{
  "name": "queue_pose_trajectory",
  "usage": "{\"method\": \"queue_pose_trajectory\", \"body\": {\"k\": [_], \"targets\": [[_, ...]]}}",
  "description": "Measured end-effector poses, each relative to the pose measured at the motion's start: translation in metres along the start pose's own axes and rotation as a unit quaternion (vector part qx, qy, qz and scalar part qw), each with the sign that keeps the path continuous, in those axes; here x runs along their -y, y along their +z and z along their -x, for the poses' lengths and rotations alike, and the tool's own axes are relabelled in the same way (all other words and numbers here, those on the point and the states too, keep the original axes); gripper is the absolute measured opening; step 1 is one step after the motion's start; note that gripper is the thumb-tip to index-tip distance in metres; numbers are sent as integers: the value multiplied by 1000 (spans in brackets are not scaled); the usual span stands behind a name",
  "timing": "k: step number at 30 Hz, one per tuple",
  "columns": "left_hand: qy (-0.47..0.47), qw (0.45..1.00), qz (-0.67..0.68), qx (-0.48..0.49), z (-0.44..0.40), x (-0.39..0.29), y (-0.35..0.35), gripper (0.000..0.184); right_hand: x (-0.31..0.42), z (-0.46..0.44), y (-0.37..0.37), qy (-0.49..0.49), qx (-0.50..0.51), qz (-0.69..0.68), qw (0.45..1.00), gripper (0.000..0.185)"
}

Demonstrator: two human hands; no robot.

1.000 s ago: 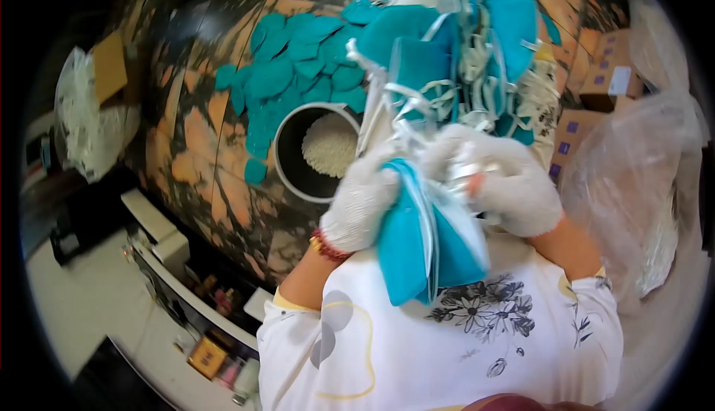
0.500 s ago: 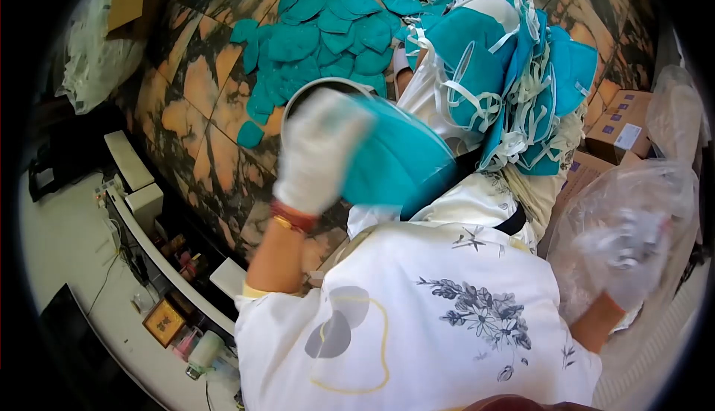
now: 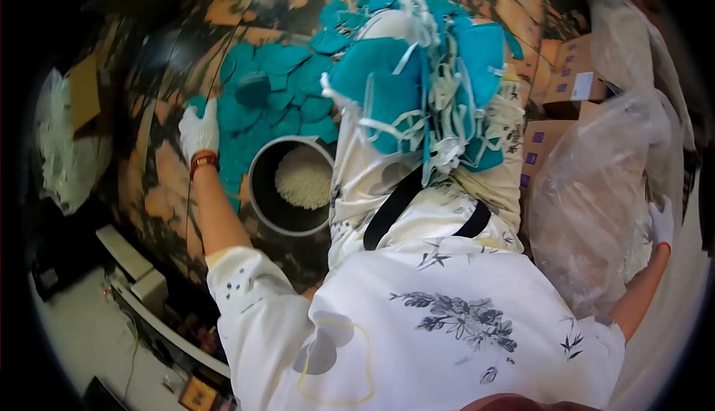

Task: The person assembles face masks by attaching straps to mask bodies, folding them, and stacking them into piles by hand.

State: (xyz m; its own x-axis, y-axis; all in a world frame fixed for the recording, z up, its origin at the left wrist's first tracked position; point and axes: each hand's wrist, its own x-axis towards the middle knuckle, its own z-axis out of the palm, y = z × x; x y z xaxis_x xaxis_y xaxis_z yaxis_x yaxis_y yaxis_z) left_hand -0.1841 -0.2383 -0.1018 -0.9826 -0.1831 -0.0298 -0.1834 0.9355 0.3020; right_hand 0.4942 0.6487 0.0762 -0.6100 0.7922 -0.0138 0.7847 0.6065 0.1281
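Observation:
My left hand [image 3: 199,129], in a white glove, is stretched out over the floor with its fingers apart, beside the left edge of a pile of flat teal mask pieces [image 3: 305,83]. A blurred, darker teal mask [image 3: 253,89] is over the pile; whether it touches is unclear. Teal face masks [image 3: 391,98] with white straps lie heaped on my lap. At the far right, my gloved right hand [image 3: 661,221] is closed at the edge of a large clear plastic bag [image 3: 588,195]; its fingertips are partly hidden.
A round grey metal pot [image 3: 262,206] with white grains [image 3: 304,178] stands on the marble floor by my left thigh. Cardboard boxes [image 3: 570,76] are behind the bag. A white-edged desk [image 3: 179,340] is at lower left, with another plastic bag [image 3: 56,143] beyond it.
My left hand has let go of the large teal mask and moved left and away from me, uncovering the pot. My right hand has moved from over the plastic bag to its right edge.

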Motion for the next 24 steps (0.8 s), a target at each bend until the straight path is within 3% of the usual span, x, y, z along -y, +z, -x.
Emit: {"method": "queue_pose_trajectory", "body": {"k": [2, 3, 4, 7, 8, 9, 11, 13, 14, 15, 16, 17, 18, 19, 20, 21, 22, 24], "targets": [[49, 997, 41, 47, 16, -13, -1, 58, 27, 11, -24, 114, -20, -266, 957, 49], [64, 994, 58, 70, 31, -30, -5, 52, 45, 13, -32, 166, -30, -393, 904, 50], [78, 991, 78, 74, 44, -45, -7, 41, 40, 13, -25, 196, 3, -562, 803, 54], [136, 977, 150, 69, 73, -74, -2, 35, 148, 46, -73, 291, 161, -262, 906, 56], [144, 976, 156, 57, 83, -84, -2, 31, 45, 16, -26, 180, 185, -51, 965, 51], [163, 971, 169, 43, 93, -93, -5, 29, 63, 20, -30, 197, 150, -218, 944, 50], [210, 957, 200, 17, 110, -112, -14, 26, 137, 38, -50, 218, 54, -528, 819, 48], [273, 944, 180, -35, 121, -124, -22, 21, 105, 27, -46, 238, 116, -275, 924, 45], [291, 937, 186, -53, 124, -129, -24, 20, 96, 22, -47, 178, 49, -90, 979, 45], [297, 933, 199, -51, 129, -136, -30, 17, 93, 21, -51, 108, -11, 102, 989, 45], [300, 927, 219, -46, 133, -142, -34, 16, 110, 23, -66, 167, -33, -100, 980, 44], [301, 924, 231, -42, 135, -145, -39, 15, 143, 27, -80, 214, -50, -301, 928, 42], [301, 920, 243, -55, 141, -153, -44, 14, 167, 31, -87, 251, -62, -492, 831, 41], [288, 919, 264, -48, 145, -161, -49, 13, 178, 31, -92, 163, -116, -328, 923, 39], [272, 918, 285, -41, 150, -167, -53, 13, 186, 29, -96, 64, -163, -149, 973, 38], [254, 917, 305, -35, 156, -173, -56, 13, 196, 25, -98, -39, -204, 39, 977, 36], [254, 904, 343, -33, 161, -183, -59, 11, 209, 17, -93, -147, -342, 77, 925, 32], [298, 905, 304, -11, 168, -192, -62, 14, 281, 24, -107, -100, -295, -77, 947, 31]]}}
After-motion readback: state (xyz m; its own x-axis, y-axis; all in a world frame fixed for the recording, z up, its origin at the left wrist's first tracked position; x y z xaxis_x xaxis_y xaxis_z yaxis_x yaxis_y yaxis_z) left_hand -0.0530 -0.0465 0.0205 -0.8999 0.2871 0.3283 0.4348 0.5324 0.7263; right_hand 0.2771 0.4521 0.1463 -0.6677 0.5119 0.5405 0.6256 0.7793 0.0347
